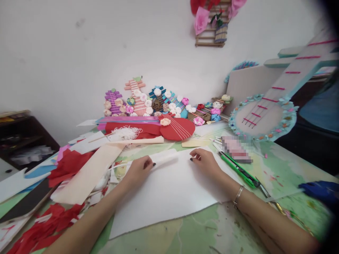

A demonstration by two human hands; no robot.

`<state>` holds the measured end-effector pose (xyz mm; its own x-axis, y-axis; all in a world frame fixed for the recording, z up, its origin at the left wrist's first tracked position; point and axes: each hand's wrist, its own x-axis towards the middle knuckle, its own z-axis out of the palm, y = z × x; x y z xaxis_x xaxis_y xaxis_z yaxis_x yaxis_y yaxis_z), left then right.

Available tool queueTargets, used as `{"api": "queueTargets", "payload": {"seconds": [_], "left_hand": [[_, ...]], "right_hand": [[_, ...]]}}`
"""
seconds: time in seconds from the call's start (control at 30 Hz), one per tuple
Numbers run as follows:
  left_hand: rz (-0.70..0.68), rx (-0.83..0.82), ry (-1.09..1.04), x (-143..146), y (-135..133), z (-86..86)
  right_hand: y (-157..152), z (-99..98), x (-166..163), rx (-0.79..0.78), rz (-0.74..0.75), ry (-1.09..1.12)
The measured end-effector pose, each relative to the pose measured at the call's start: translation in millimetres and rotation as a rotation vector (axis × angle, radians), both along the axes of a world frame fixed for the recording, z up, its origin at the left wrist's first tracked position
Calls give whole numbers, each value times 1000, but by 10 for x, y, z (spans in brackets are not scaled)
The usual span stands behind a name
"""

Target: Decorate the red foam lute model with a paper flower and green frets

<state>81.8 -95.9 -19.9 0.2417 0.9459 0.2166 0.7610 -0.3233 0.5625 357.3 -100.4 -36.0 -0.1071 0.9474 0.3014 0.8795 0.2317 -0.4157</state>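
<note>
A large white sheet [169, 194] lies flat on the green table [212, 233] in front of me. My left hand [139, 169] rests on its far left edge with the fingers curled and pressed on the paper. My right hand [203, 160] sits on the sheet's far right part, fingers bent and fingertips down on it. A silver bracelet [237, 195] circles my right wrist. Neither hand lifts the sheet.
Green cutter [239, 171] and scissors [267, 195] lie right of the sheet. Cream strip [87, 176] and red paper scraps [67, 165] cover the left. A red paper guitar [174, 128], small flowered guitars [137, 100] and a big round teal one [262, 120] stand behind.
</note>
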Motion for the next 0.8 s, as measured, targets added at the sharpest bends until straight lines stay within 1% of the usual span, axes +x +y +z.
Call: {"api": "queueTargets", "payload": {"seconds": [0.13, 0.2, 0.27, 0.37, 0.4, 0.43, 0.57, 0.63, 0.67, 0.73, 0.8], "left_hand": [[241, 102, -185, -183, 134, 68], [318, 96, -312, -239, 161, 98], [319, 31, -485, -262, 164, 121], [295, -75, -882, -261, 161, 145], [301, -93, -994, -260, 164, 151], [315, -96, -1062, -260, 170, 156], [377, -87, -1143, -271, 187, 173], [392, -82, -1173, -255, 165, 183], [378, -93, -1176, -234, 142, 187], [296, -171, -1154, -164, 74, 192], [137, -355, -1102, -65, -19, 182]], "right_hand": [[248, 34, -78, 44, -48, -120], [382, 44, -128, 49, -58, -190], [508, 41, -168, 43, -72, -258], [658, 21, -201, 35, -79, -342], [693, 17, -206, 35, -72, -363], [721, 17, -210, 39, -63, -379], [738, 82, -231, 84, -41, -399], [669, 158, -258, 133, -40, -382], [606, 204, -277, 162, -36, -366], [415, 298, -328, 222, -9, -328], [143, 371, -389, 270, 54, -292]]}}
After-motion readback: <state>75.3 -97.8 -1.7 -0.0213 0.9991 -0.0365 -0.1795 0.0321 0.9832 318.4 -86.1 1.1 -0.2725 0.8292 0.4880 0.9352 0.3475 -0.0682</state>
